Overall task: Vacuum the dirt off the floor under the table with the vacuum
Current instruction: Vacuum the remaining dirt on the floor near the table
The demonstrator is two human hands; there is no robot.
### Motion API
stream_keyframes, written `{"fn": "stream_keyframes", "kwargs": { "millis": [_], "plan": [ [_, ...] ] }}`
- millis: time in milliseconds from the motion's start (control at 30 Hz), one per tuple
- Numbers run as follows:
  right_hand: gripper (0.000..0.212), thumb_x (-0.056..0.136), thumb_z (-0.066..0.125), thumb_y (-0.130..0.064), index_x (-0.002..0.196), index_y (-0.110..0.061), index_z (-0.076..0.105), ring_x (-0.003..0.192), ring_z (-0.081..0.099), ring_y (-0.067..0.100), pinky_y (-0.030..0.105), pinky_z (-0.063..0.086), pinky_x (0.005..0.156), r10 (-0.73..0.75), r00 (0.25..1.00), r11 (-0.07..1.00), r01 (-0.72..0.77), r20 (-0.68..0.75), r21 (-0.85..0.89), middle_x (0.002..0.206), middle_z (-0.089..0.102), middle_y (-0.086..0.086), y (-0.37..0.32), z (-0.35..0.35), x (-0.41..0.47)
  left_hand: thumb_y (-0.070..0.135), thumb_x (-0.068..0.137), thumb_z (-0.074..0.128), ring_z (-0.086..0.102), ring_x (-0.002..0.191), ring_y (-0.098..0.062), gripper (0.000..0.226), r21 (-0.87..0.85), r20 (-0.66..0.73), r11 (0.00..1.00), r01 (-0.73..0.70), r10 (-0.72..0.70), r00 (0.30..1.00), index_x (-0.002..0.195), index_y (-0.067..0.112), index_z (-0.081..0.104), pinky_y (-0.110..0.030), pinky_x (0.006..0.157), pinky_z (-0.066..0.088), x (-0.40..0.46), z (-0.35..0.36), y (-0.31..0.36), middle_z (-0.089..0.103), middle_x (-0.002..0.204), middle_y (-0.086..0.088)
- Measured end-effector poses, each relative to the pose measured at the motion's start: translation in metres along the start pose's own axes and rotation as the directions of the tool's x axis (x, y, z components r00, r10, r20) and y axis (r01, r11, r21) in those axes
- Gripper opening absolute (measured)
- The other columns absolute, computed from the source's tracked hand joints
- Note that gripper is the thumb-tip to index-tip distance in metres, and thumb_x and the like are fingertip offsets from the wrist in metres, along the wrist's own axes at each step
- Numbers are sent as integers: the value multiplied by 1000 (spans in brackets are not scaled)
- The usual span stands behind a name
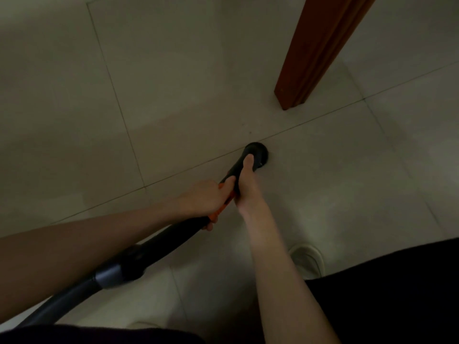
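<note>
Around the black vacuum wand (238, 170) both sets of fingers are wrapped tight: the right hand (244, 184) grips it low down, thumb laid along the tube toward the nozzle, and the left hand (207, 198) holds it just behind, over an orange part of the handle, fingers (211, 225) curled underneath. From that grip the wand runs forward and down to a round black nozzle (257, 155), which sits on the pale tiled floor (173, 108) right at a grout line. Behind the hands the wand joins a grey collar and a dark hose (74, 294) that leaves the view at the lower left.

Just beyond the nozzle a small dark speck (250, 132) lies on the tile, and a fainter one near it; those look like dirt not yet picked up. A reddish-brown wooden leg (305, 70) stands further off to the right, presumably the worktop's, so the nozzle seems to be at the edge of the area to be cleaned. A light shoe (306, 261) shows near the lower right.

My reading is that vacuuming is under way but early: the visible specks remain, and the floor around and past the leg is left to cover. Whether the machine is running cannot be told
</note>
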State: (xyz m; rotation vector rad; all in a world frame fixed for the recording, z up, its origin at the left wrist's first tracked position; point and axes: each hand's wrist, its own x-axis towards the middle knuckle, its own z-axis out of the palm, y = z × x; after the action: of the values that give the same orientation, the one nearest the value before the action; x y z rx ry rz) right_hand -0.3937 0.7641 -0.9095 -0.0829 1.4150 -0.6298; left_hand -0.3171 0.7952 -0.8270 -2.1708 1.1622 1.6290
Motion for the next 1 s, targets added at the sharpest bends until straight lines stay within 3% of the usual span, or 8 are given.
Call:
{"fn": "stream_keyframes", "kwargs": {
  "millis": [233, 367, 467, 567, 633, 767, 900, 1000],
  "plan": [
    [63, 96, 38, -54, 141, -9, 37, 117, 53, 28, 36, 46, 96, 0, 1000, 998, -1, 15, 62, 133, 52, 14, -13, -15, 10, 62, 94, 22, 61, 49, -26, 67, 61, 2, 998, -31, 31, 1000, 78, 4, 52, -28, 55, 53, 7, 7, 19, 61, 60, -14],
    [67, 97, 36, -54, 144, -6, 33, 123, 50, 28, 35, 44, 99, 10, 995, 999, -15, 100, 42, 137, 49, 14, -26, 1, 19, 60, 95, 22, 60, 44, -23, 64, 18, -49, 999, -34, 35, 998, 72, 6, 50, -24, 48, 49, 12, -5, 23, 60, 57, -11],
    [72, 96, 37, -56, 145, -3, 32, 122, 51, 28, 37, 44, 102, 9, 987, 1000, -8, 163, -7, 138, 49, 14, -33, 24, 27, 59, 96, 23, 60, 44, -21, 66, -49, -75, 999, -19, 16, 997, 85, 2, 54, -24, 46, 50, 17, -21, 21, 62, 64, -14],
    [69, 97, 37, -54, 142, -1, 35, 114, 56, 27, 38, 48, 98, -30, 983, 998, 38, 183, -42, 130, 54, 12, -45, 41, 35, 58, 96, 25, 60, 44, -20, 72, -149, -91, 988, -28, 15, 996, 99, -7, 56, -21, 43, 50, 23, -35, 20, 63, 68, -16],
    [68, 97, 35, -54, 139, 0, 39, 108, 57, 26, 40, 48, 98, -46, 984, 998, 54, 172, -41, 120, 56, 11, -54, 46, 39, 58, 96, 27, 60, 41, -17, 73, -192, -92, 980, -47, 29, 995, 96, -7, 59, -19, 42, 50, 26, -40, 19, 64, 65, -14],
    [70, 96, 34, -57, 137, -1, 41, 111, 59, 29, 41, 51, 95, -42, 995, 998, 47, 94, -50, 127, 57, 15, -56, 39, 43, 59, 95, 28, 61, 43, -17, 70, -157, -59, 986, -62, 54, 997, 91, -4, 58, -21, 46, 52, 26, -37, 23, 64, 65, -14],
    [69, 95, 35, -58, 135, -1, 43, 96, 60, 26, 36, 52, 78, -36, 999, 999, 36, 41, -13, 119, 59, 13, -66, 26, 43, 58, 95, 28, 61, 44, -18, 67, -121, -28, 987, -109, 107, 994, 85, -1, 55, -20, 44, 48, 27, -33, 33, 64, 64, -12],
    [64, 98, 37, -52, 134, 0, 43, 77, 58, 21, 32, 49, 64, -92, 996, 996, 91, 14, 22, 96, 58, 9, -84, 20, 39, 59, 95, 28, 59, 40, -15, 66, -122, -36, 981, -151, 148, 988, 79, 0, 54, -19, 42, 47, 26, -33, 40, 62, 60, -11]
  ]
}}
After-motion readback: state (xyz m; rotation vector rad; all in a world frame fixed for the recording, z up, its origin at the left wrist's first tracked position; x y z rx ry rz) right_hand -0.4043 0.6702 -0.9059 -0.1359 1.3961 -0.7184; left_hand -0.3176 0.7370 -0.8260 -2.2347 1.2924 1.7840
